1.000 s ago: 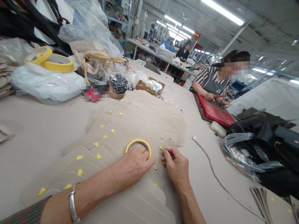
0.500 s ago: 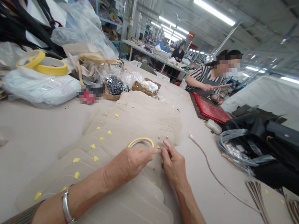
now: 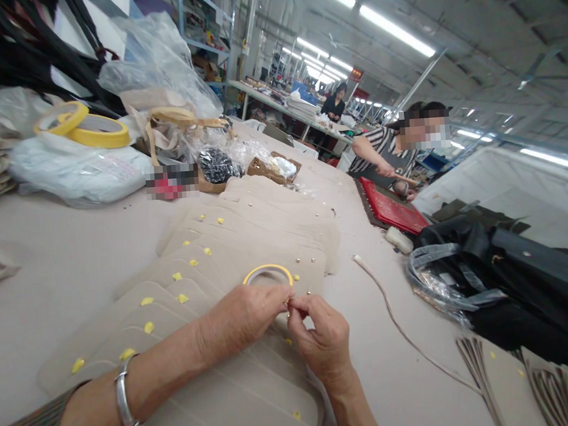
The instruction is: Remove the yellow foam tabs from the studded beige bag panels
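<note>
A roll of yellow tape (image 3: 283, 269) is in my left hand (image 3: 252, 311), its upper rim showing above the fingers while the rest is hidden. My right hand (image 3: 321, 333) is closed in a pinch against the left fingertips, at what looks like the tape's end; the fingers mostly cover it. Below both hands lie overlapping beige panels (image 3: 219, 393), fanned out in a long stack. Small yellow tape bits (image 3: 182, 298) are stuck on many of them. A yellow bit (image 3: 296, 277) and small metal studs (image 3: 313, 260) show just beyond my fingers.
Yellow tape rolls (image 3: 100, 131) rest on a white plastic-wrapped bundle (image 3: 81, 169) at back left. A beige cord (image 3: 392, 309) lies to the right, near black bags (image 3: 527, 280). Across the table, a person (image 3: 382, 154) holds a wooden-handled tool over a red board (image 3: 391, 209).
My right hand has moved down and left to pinch at my left fingertips. A yellow bit formerly between my hands now sits uncovered on a panel. The other person's tool has lowered.
</note>
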Demonstrator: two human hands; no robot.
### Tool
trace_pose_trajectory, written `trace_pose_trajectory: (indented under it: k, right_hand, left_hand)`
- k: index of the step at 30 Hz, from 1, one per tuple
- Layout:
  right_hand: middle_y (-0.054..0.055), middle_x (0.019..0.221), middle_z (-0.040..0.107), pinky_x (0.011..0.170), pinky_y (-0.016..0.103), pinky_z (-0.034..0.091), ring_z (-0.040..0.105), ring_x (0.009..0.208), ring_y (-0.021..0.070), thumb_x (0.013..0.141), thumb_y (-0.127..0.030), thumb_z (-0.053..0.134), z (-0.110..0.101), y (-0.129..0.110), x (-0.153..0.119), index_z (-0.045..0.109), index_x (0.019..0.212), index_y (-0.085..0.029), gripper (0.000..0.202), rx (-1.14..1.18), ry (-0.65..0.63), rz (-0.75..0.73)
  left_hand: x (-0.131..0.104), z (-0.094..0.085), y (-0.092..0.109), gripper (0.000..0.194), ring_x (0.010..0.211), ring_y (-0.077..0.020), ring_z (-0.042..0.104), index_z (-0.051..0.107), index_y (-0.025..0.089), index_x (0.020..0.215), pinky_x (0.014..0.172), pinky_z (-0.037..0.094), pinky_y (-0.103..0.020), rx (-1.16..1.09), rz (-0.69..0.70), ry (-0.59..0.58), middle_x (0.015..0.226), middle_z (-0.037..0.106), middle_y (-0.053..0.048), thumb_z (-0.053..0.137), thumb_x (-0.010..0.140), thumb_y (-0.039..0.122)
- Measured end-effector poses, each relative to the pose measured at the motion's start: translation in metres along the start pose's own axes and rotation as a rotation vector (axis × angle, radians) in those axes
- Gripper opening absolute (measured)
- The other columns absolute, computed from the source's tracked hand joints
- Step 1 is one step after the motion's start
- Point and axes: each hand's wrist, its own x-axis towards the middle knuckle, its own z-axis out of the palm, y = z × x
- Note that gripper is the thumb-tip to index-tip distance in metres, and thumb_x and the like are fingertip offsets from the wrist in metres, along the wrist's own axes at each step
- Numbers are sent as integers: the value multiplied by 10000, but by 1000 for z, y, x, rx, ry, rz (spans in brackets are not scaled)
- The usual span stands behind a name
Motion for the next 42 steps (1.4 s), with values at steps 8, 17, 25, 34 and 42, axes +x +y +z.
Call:
trace_pose_trajectory:
  k: [8,17,25,34,42]
  right_hand:
    - [-31,509,592,447,222,470,545,433,109,761,-317,633,6,-8,-1,651,704,-165,163,588,74,761]
    - [-6,534,617,438,207,483,551,422,96,688,-454,717,2,20,-22,697,746,-123,337,586,-179,992]
    - [-26,531,601,455,205,422,524,468,112,809,-387,595,6,17,-22,691,693,-169,265,237,-270,724]
    - [-19,586,666,547,237,454,604,532,149,803,-302,598,9,18,-18,691,946,-202,198,71,-257,584]
    - [30,684,700,547,250,506,642,602,166,837,-390,592,0,24,-27,698,776,-189,236,227,-236,646]
  left_hand:
    - [0,-6,14,225,581,-137,479,542,183,831,520,327,-267,155,28,73,678,517,9,350,928,116]
    - [-3,7,4,115,723,-205,531,538,177,817,590,372,-302,386,-69,-213,783,588,-48,497,913,129]
    - [-3,12,1,89,775,-231,515,529,181,836,671,366,-353,368,-69,-203,810,585,-58,517,896,117]
    - [-4,13,-2,101,769,-233,500,526,185,844,673,337,-349,369,-66,-205,808,578,-51,505,882,93]
    - [-5,13,-2,142,771,-235,495,535,183,830,674,342,-358,365,-63,-186,798,568,-55,468,890,73]
